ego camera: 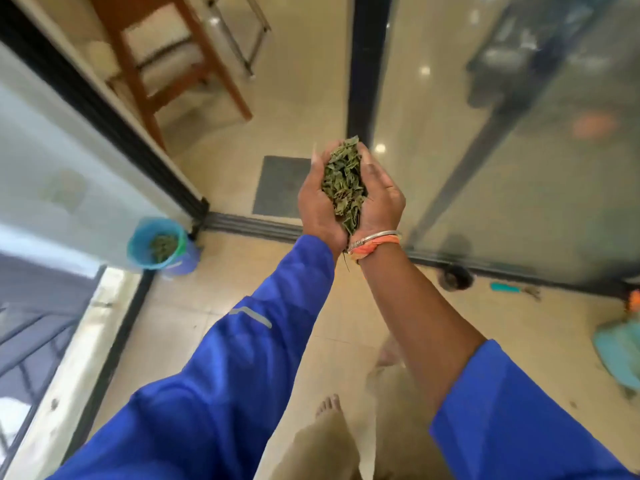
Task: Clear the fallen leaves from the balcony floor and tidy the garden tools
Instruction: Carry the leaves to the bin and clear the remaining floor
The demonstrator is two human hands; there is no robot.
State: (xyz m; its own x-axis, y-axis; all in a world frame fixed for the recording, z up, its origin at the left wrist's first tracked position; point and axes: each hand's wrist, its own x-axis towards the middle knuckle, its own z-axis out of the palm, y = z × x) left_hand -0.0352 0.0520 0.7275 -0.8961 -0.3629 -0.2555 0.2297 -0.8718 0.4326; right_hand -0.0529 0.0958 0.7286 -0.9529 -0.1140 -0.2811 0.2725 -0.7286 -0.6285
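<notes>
Head view: left hand (320, 206) and right hand (381, 199) are cupped together, pressed side by side around a heap of dry leaves (343, 187). The heap's long axis runs from the wrists to the fingertips, pointing away from the person. A blue bucket (157, 242) holding leaves stands at the balcony floor's (214, 292) left corner.

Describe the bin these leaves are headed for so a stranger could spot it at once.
Follow the dark sliding-door track across the floor to its left end, where it meets the wall corner. There stands a small blue bin lined with a blue bag. It is the only container on the floor with green leaves already inside.
</notes>
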